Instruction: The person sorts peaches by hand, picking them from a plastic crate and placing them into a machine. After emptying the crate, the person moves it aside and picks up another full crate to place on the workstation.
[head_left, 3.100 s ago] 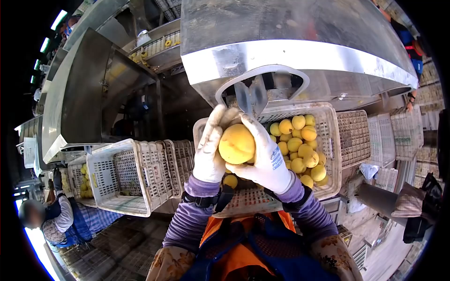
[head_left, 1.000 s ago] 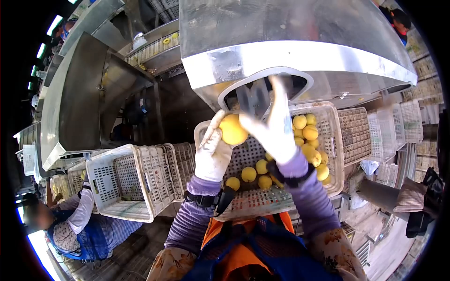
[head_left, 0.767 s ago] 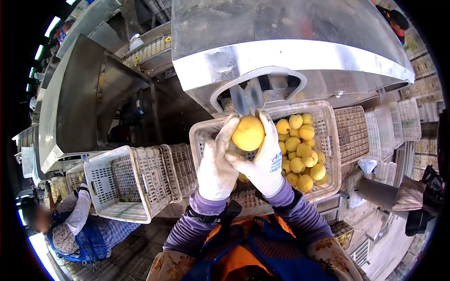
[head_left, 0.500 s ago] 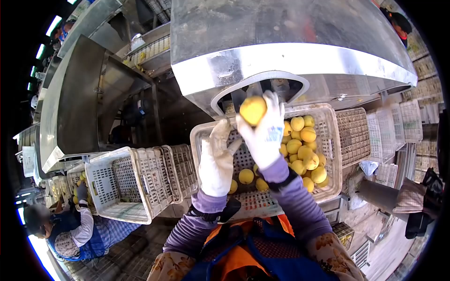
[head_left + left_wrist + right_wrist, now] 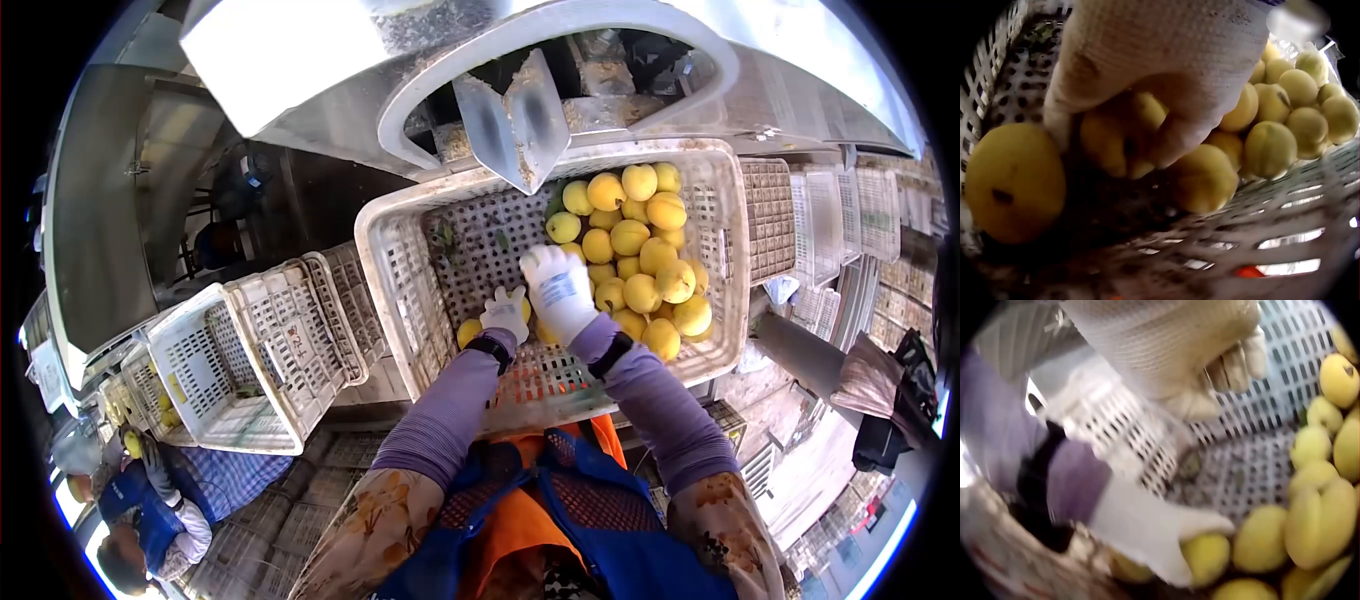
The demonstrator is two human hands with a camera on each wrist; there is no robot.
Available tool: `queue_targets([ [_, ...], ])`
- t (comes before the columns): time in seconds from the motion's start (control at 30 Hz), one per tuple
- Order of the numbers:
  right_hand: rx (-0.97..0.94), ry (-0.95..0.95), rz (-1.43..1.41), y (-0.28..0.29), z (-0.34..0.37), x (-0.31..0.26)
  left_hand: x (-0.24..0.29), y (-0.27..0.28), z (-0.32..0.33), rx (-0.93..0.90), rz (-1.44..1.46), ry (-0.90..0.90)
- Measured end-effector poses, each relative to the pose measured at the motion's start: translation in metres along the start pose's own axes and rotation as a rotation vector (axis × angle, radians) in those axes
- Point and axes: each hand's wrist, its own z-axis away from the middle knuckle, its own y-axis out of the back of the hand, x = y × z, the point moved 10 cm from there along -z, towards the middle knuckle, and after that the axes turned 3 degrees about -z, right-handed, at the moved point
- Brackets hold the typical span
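Down inside a white slatted crate (image 5: 735, 250), my gloved left hand (image 5: 505, 312) grips a yellow peach (image 5: 1207, 559). In the left wrist view that hand's fingers curl over the fruit, with a loose peach (image 5: 1016, 181) to one side. Above and to the right of it, my gloved right hand (image 5: 558, 290) hovers over the crate. Its fingers are loosely bent in the right wrist view, and no fruit shows in them. Several yellow peaches (image 5: 630, 237) fill the crate's right part. A V-shaped metal holder (image 5: 515, 120) juts from the machine opening over the crate's far rim.
The steel machine (image 5: 300, 95) stands just beyond the crate. White stacked crates (image 5: 290, 335) are at the left, a brown crate (image 5: 768, 215) at the right. Another person (image 5: 145, 510) works at the lower left. A grey roller-like cylinder (image 5: 800, 350) lies at the right.
The right hand held a peach at the machine opening; now it has come back over the crate without it. The left hand has dropped and taken another peach. The head view has tilted down.
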Motion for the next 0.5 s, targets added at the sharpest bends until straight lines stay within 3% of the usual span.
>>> queue_targets([
  [0.03,-0.173,0.099,0.188,-0.053,0.002,-0.003,-0.001,0.003,-0.004,0.025,0.041,-0.006],
  [0.07,-0.156,0.147,0.234,-0.079,0.010,-0.003,-0.004,0.003,-0.005,0.046,0.080,-0.010],
  [0.1,-0.373,0.216,0.294,-0.129,0.013,-0.001,-0.008,0.007,-0.009,0.150,0.166,-0.023],
  [0.13,-0.585,0.287,0.356,-0.165,0.013,0.003,-0.025,0.008,-0.012,0.188,0.350,0.090],
  [0.17,-0.663,0.266,0.325,-0.172,0.007,0.005,-0.043,0.013,-0.014,0.236,0.533,0.202],
  [0.2,-0.642,0.161,0.171,-0.154,-0.002,0.006,-0.063,0.013,-0.010,0.280,0.712,0.320],
  [0.23,-0.625,0.053,0.013,-0.120,-0.004,0.008,-0.058,0.014,0.009,0.174,1.371,0.393],
  [0.27,-0.597,-0.062,-0.138,-0.095,-0.005,0.014,-0.052,0.036,0.036,0.210,1.613,0.439],
  [0.3,-0.453,-0.191,-0.497,-0.076,-0.001,0.026,-0.049,0.054,0.044,0.182,1.702,0.310],
  [0.33,-0.289,-0.132,-0.778,-0.044,0.001,0.025,-0.046,0.072,0.054,0.152,1.789,0.173],
  [0.4,-0.260,-0.101,-1.291,0.013,0.008,0.012,-0.016,0.115,0.092,0.015,2.020,-0.068],
  [0.47,-0.090,-0.022,-1.371,0.066,0.016,0.001,-0.005,0.141,0.118,0.014,2.121,-0.200],
  [0.5,0.147,0.147,-1.155,0.106,0.020,-0.007,0.001,0.159,0.131,0.023,2.130,-0.321],
])
